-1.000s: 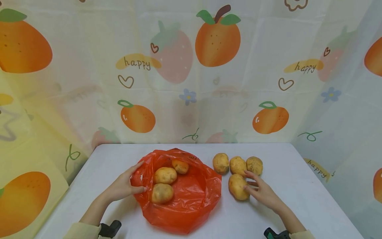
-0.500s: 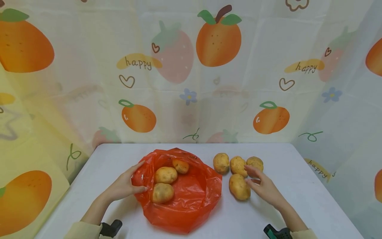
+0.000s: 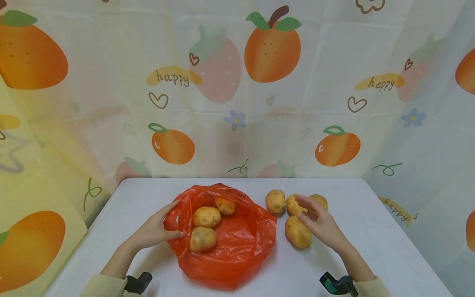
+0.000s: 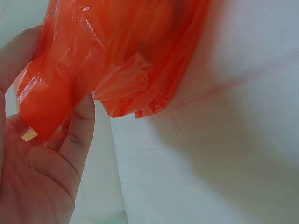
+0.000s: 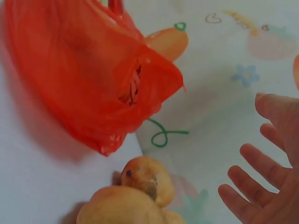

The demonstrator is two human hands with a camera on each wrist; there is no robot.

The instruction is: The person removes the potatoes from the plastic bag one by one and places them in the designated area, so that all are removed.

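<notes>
A red plastic bag (image 3: 241, 243) stands with its mouth spread, and three potatoes (image 3: 206, 217) lie inside toward its left. My left hand (image 3: 154, 231) holds the bag's left rim; in the left wrist view, thumb and fingers pinch the film (image 4: 121, 51). To the bag's right, my right hand (image 3: 324, 225) hovers over the loose potatoes with fingers spread and nothing held. The nearest loose potato (image 3: 298, 233) sits just left of that hand. Behind it stands a row of potatoes (image 3: 275, 202), partly covered by the fingers. In the right wrist view, the right hand (image 5: 268, 175) appears apart from the potatoes (image 5: 119, 207).
The white table (image 3: 371, 247) carries everything and ends at a back edge against a curtain (image 3: 237, 95) printed with fruit. Each wrist wears a dark camera mount (image 3: 138, 283).
My right hand has lifted off the nearest loose potato and shifted slightly up and left, its fingers staying spread. The left hand, bag and potatoes look unmoved.
</notes>
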